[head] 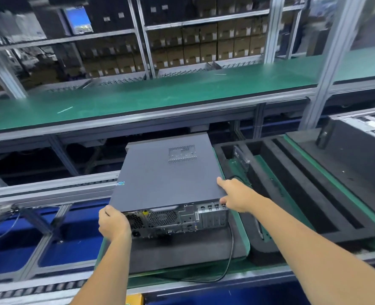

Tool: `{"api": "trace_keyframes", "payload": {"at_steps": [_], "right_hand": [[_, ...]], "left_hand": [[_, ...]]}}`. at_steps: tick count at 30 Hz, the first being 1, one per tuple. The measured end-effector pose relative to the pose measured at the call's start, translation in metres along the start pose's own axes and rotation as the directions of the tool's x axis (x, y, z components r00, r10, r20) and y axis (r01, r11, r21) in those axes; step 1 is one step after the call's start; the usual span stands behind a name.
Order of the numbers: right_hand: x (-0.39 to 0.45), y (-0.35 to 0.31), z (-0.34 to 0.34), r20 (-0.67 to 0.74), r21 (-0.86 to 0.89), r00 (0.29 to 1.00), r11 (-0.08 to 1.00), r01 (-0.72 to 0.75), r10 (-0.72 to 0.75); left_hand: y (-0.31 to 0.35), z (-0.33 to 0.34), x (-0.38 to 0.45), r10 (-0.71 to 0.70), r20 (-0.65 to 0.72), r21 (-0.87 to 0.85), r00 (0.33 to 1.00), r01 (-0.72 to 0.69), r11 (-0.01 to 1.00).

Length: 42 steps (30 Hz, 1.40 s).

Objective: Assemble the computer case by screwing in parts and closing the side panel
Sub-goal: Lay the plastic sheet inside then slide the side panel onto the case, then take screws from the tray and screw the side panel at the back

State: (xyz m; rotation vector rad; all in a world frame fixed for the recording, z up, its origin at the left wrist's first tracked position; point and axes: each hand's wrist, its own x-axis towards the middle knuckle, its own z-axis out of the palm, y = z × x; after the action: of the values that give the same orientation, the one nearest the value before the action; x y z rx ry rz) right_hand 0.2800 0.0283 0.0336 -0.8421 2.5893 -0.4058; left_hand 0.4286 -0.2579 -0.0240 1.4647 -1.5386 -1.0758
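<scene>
A dark grey computer case (pixel 166 179) lies flat on a black foam pad (pixel 182 252), its side panel on top and its rear ports and fan grille facing me. My left hand (pixel 114 223) grips the near left rear corner of the case. My right hand (pixel 237 197) holds the near right corner, with the thumb lying on the side panel and the fingers curled against the rear edge.
A black cable (pixel 230 256) loops from the pad's right side over the green pallet (pixel 241 227). A black foam tray (pixel 292 194) with long slots sits to the right. A green workbench (pixel 160 95) and shelves of boxes stand behind. Conveyor rails (pixel 50 188) run to the left.
</scene>
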Motion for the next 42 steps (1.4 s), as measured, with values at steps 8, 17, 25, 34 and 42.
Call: {"api": "trace_keyframes", "payload": {"at_steps": [8,17,25,34,42], "right_hand": [[-0.005,0.0,-0.032,0.048,-0.036,0.995,0.996,0.085,-0.084],[0.043,0.021,-0.039,-0.24,0.262,0.955,0.959,-0.109,0.174],[0.041,0.1,-0.043,-0.107,0.324,0.89,0.861,-0.391,0.444],[0.09,0.166,-0.031,0.122,0.142,0.922,0.913,-0.382,0.366],[0.143,0.19,0.045,0.391,0.12,0.85,0.895,-0.429,0.354]], "left_hand": [[0.027,-0.009,-0.008,0.285,0.079,0.523,0.955,-0.283,0.804],[0.096,0.081,-0.064,0.552,0.66,0.036,0.51,-0.755,0.655],[0.124,0.169,-0.15,0.511,0.858,-0.205,-0.06,-0.951,0.233],[0.111,0.28,-0.242,0.123,0.978,0.095,0.17,-0.881,0.463],[0.081,0.35,-0.242,-0.02,0.861,0.413,0.509,-0.674,0.613]]}}
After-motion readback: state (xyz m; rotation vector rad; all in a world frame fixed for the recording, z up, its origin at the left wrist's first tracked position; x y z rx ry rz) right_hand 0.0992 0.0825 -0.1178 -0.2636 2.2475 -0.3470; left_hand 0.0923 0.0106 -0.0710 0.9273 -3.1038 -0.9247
